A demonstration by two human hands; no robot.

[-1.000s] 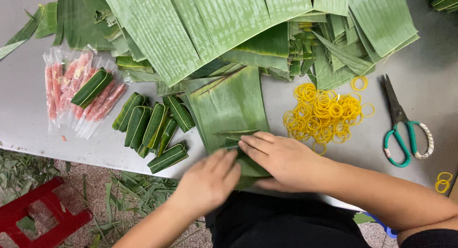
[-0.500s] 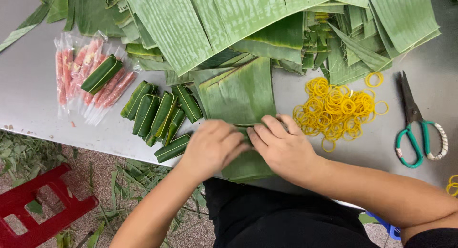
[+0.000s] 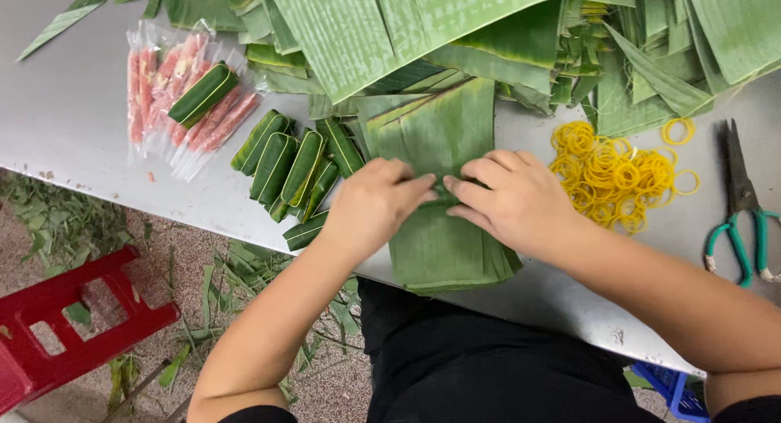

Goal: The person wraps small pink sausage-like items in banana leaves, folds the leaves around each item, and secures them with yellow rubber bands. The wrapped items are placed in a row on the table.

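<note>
Two hands (image 3: 443, 199) fold leaf (image 3: 443, 130); perhaps seven rolls (image 3: 297, 167).

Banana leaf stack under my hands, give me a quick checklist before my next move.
1. Both hands on the leaf: ok. Left hand and right hand press the banana leaf stack, fingertips meeting at its middle.
2. Stack fully on the metal table: not ok, its near end overhangs the edge.
3. Yellow rubber bands at hand: ok, piled beside the right hand.
4. Scissors clear of hands: ok, at the far right.
5. Wrapped leaf rolls kept apart: ok, left of the stack.
6. Filling inside the fold: cannot tell, hands cover it.
</note>
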